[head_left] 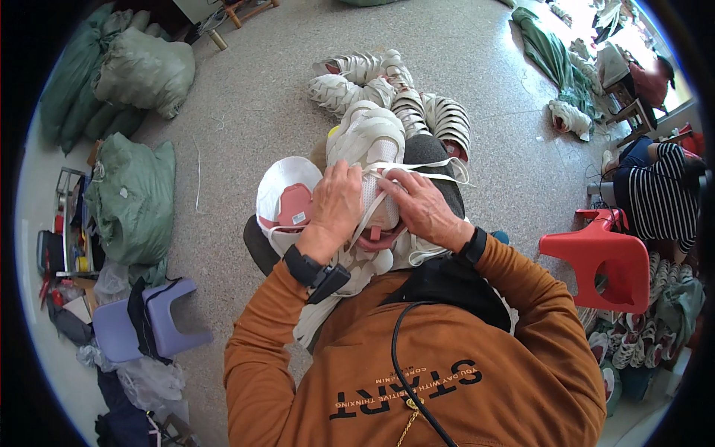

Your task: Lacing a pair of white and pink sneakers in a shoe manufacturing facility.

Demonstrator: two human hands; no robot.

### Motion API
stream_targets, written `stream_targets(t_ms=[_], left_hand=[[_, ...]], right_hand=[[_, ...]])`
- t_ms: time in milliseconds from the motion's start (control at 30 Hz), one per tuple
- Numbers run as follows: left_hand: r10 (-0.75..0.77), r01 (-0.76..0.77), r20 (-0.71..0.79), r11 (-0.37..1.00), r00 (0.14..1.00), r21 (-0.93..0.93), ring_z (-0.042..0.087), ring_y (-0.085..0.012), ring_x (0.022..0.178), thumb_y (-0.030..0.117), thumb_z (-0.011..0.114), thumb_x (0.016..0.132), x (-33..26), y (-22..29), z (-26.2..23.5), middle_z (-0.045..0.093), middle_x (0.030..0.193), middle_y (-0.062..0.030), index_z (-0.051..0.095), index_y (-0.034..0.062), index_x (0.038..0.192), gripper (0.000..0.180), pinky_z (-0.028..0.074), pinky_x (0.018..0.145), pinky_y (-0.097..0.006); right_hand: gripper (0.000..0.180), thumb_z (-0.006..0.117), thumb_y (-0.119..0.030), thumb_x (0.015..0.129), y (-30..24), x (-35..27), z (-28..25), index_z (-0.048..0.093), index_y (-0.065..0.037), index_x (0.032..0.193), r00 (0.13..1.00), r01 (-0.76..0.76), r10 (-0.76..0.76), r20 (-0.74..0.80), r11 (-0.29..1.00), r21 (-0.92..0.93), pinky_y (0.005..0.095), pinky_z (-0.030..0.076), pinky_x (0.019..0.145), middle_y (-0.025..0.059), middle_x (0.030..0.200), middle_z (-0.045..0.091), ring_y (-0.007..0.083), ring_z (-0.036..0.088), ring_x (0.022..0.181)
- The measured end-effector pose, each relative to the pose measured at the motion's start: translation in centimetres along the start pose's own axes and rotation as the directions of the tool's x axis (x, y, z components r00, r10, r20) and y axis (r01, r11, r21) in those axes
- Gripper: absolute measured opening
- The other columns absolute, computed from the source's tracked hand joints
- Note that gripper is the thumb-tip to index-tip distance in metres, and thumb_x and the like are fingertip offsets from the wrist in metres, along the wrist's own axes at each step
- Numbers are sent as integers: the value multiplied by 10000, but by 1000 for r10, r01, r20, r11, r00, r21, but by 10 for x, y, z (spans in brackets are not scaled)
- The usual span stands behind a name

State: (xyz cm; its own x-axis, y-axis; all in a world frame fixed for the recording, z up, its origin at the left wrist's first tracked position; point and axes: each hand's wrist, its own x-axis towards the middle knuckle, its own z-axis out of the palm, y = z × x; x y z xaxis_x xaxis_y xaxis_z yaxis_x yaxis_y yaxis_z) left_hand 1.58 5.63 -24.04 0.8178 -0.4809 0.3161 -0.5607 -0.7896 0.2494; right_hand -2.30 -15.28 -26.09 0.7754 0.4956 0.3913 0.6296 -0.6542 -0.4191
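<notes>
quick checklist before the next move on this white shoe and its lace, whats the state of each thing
1. Left hand on the white shoe upper: ok, it presses on it.
2. Right hand at the flat white lace: ok, fingers on the strand.
3. Lace free of snags: cannot tell, loops cross under both hands.
4. Shoe steady on the lap: ok, both hands bear on it.
5. Pile of white shoes on the floor apart from the work: ok, it lies beyond the hands.
6. Red stool out of the arms' way: ok, off to the right.
</notes>
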Motion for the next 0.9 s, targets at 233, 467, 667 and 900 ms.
stream_targets(t_ms=[233,467,667,900], left_hand=[[-130,94,-126,961,983,-261,625,-399,909,44,562,946,-20,13,0,597,980,-201,644,-18,1118,200,505,796,-462],[-264,216,-81,899,961,-380,634,-402,929,97,592,938,-22,5,0,627,976,-187,644,13,1108,196,505,802,-480],[-306,241,-16,777,952,-582,663,-387,849,93,621,925,-19,3,0,663,897,-176,637,-5,908,101,523,748,-449],[-386,317,1,757,922,-571,661,-293,718,63,644,894,-25,3,-9,657,825,-129,618,6,859,72,522,650,-394]], right_hand=[[487,640,-48,814,9,3,-16,591,-106,1295,993,113,-107,50,986,-122,419,427,996,90,1300,561,310,568,1161],[208,643,-214,923,-25,34,-14,612,-36,1026,998,-60,60,-14,998,-2,433,489,857,160,1039,645,344,628,978],[222,652,-244,895,-12,44,5,603,-31,856,989,-21,44,141,987,-156,454,537,639,158,753,660,353,684,708],[229,565,-88,944,-4,-19,-57,491,-11,742,910,-391,320,264,875,287,405,428,556,115,656,496,232,483,563]])
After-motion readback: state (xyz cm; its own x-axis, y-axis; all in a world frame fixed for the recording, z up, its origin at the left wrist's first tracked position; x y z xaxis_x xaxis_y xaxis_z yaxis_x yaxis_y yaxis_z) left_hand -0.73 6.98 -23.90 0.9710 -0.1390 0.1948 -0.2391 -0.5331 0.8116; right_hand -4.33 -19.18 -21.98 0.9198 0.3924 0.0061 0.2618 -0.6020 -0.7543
